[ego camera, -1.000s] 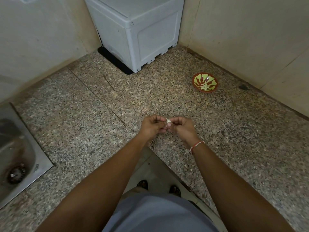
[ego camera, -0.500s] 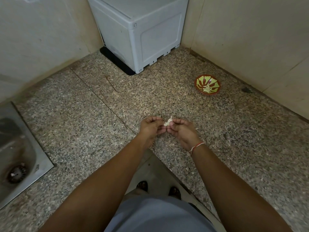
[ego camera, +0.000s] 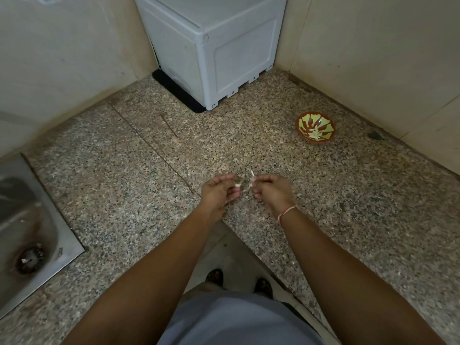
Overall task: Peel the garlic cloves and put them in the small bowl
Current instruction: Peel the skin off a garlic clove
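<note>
Underfoot and all around runs the speckled granite counter [ego camera: 124, 185], which serves as the landmark. At its far corner, against the pale walls, stands a grey plastic box [ego camera: 219, 51] on a dark mat. Sunk into the counter's left edge is a steel sink [ego camera: 29, 220] with its round drain [ego camera: 29, 256]. Toward the counter's far right, close to the wall, sits the small bowl [ego camera: 315, 128], red-rimmed with a green and red pattern, holding a few pale peeled cloves.

Above the counter's near edge, roughly mid-way across, both hands hover just apart from each other. The left hand [ego camera: 219, 192] has its fingers curled, thumb and fingertips pinching a small white garlic clove [ego camera: 238, 185]. The right hand [ego camera: 271, 191], with a red and white thread [ego camera: 286, 214] on its wrist, has its fingers curled too and pinches a thin strip of papery skin [ego camera: 252, 176] that sticks up from the fingertips. Motion blur softens both hands, so finer detail of the grip cannot be told.
</note>
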